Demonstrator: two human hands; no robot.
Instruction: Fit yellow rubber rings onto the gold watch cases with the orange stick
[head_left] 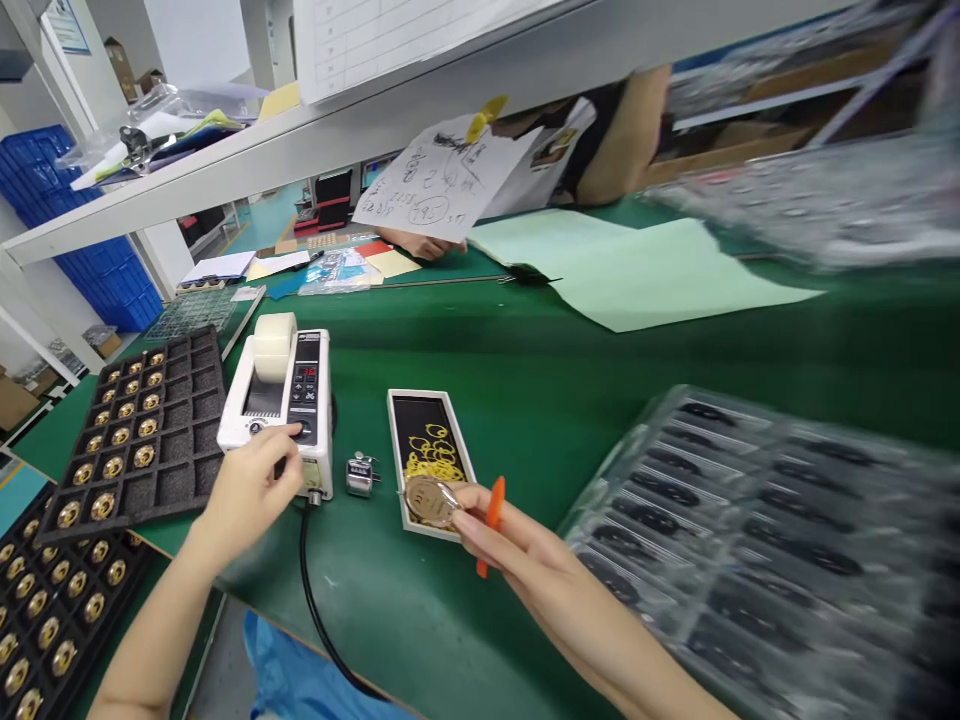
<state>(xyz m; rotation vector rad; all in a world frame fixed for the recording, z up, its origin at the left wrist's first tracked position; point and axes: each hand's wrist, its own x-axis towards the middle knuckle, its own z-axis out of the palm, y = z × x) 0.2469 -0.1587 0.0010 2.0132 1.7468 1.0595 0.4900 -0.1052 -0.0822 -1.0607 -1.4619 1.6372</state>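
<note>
Gold medallion [429,501] and orange plastic piece [491,525] held in closed right grip [517,560] over white-rimmed box [395,450] of yellow rings [431,450]; loose, open left grip [251,495] resting on tape dispenser [281,400].

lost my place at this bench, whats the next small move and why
Probably press the front of the tape dispenser: the left hand already has its fingertips there, while the right hand holds a gold medal just over the tray of yellow rings.
</note>
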